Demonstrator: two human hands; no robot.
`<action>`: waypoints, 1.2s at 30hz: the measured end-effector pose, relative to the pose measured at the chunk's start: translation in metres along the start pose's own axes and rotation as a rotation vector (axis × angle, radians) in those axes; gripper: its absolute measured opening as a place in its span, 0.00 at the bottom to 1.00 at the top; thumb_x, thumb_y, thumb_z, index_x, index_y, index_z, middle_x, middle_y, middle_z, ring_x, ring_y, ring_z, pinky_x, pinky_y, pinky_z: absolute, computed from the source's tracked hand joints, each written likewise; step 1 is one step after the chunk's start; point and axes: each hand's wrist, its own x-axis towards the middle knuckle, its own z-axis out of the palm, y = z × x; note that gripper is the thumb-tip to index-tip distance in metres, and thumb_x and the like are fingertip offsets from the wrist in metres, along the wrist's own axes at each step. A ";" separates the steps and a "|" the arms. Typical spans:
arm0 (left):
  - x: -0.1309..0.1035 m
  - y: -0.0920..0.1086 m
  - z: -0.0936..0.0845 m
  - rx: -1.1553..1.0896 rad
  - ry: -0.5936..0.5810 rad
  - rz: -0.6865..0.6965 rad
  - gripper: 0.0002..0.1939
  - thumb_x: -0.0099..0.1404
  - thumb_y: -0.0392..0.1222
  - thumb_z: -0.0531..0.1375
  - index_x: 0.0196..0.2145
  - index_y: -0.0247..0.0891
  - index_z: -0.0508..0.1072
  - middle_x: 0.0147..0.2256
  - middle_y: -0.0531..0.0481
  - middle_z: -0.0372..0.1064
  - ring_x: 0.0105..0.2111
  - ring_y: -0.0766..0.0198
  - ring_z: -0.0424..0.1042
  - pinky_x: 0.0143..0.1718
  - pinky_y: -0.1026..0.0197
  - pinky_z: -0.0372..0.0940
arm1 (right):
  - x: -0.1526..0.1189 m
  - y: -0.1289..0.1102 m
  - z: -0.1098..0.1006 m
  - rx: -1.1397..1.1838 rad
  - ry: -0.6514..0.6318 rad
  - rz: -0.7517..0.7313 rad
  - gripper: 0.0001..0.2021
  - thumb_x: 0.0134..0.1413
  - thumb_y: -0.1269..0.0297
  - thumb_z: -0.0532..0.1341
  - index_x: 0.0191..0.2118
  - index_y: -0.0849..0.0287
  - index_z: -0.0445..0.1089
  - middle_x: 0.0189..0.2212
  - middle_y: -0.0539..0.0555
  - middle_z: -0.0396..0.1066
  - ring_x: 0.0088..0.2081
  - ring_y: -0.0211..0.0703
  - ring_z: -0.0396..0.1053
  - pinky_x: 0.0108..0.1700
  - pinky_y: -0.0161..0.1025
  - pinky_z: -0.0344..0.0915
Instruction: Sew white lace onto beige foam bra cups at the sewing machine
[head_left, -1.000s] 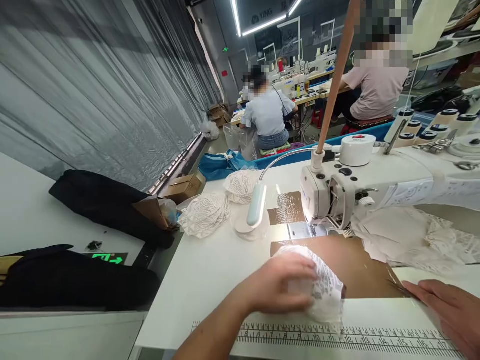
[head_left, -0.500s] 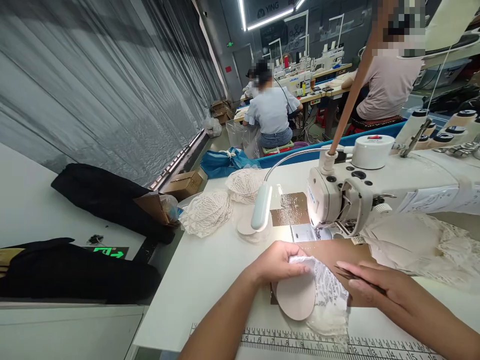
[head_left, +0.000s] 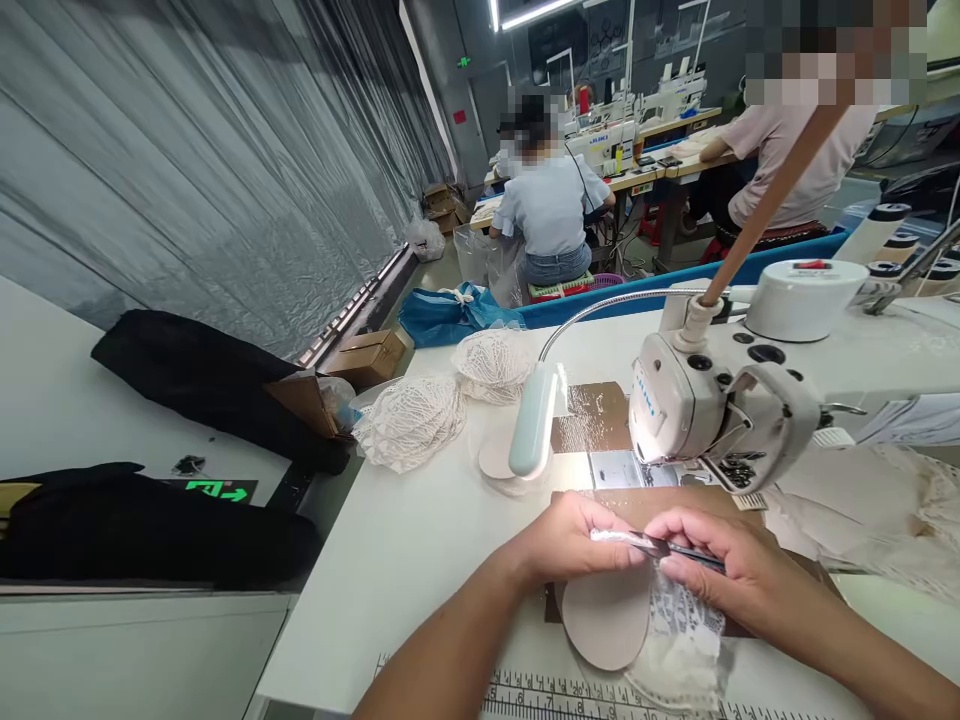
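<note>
My left hand [head_left: 592,540] pinches the upper edge of a round beige bra cup [head_left: 606,618] between thumb and fingers. White lace [head_left: 679,610] is joined to the cup and hangs down on its right side. My right hand [head_left: 716,560] is closed on slim dark metal thread snips [head_left: 694,556], their tip pointing left at the pinched edge. Fingertips of both hands nearly meet there. The cup lies in front of a white sewing machine [head_left: 679,410], near its needle area, over a brown board [head_left: 660,500].
Stacked lace cups [head_left: 411,425] lie at the left on the white table [head_left: 420,560], beside a lamp [head_left: 532,420] on a bendy neck. A printed ruler [head_left: 570,695] runs along the front. Fabric [head_left: 862,500] is heaped at right. Two people [head_left: 547,215] sit at machines beyond.
My right hand has moved left with the thread snips, up to the cup's edge. My left hand has turned that edge up between its fingers. The view has shifted slightly.
</note>
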 end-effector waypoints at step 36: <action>0.004 -0.003 0.001 0.179 0.034 -0.008 0.20 0.54 0.52 0.68 0.35 0.31 0.78 0.30 0.47 0.72 0.30 0.65 0.67 0.30 0.66 0.60 | 0.001 0.022 0.010 0.208 -0.061 0.071 0.21 0.59 0.45 0.53 0.47 0.53 0.70 0.42 0.55 0.73 0.43 0.50 0.71 0.43 0.44 0.69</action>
